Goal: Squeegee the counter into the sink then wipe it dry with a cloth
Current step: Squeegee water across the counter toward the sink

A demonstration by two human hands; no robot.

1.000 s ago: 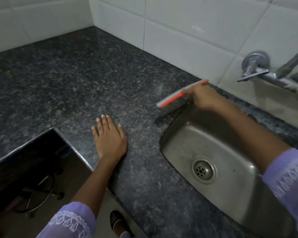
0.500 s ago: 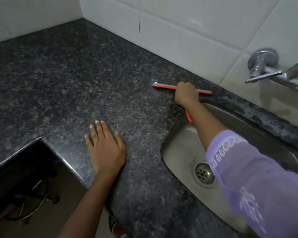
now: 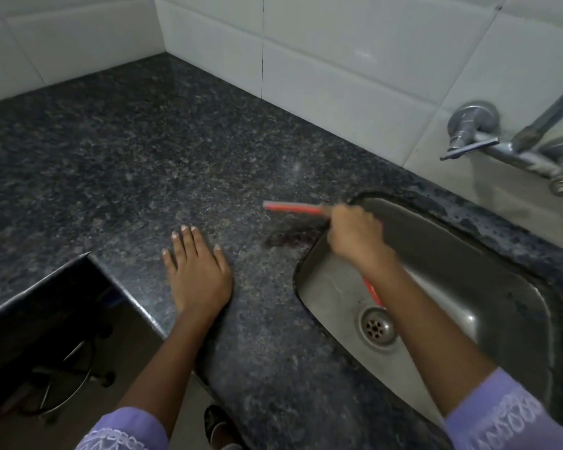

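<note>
Near, 7 o'clock: your left hand (image 3: 198,277) flat on counter (image 3: 111,164), fingers straight, holding nothing. Centre-right, 3 o'clock: your right hand (image 3: 355,233) curled round squeegee (image 3: 291,207) at sink (image 3: 468,287) rim, blade on granite, wet patch (image 3: 290,237) just beside. Squeegee likely light, stiff handle, flexible edge; take hold at handle. Granite likely slick where wet. Far, 1 o'clock: tiled wall (image 3: 338,60), tap (image 3: 475,131).
</note>
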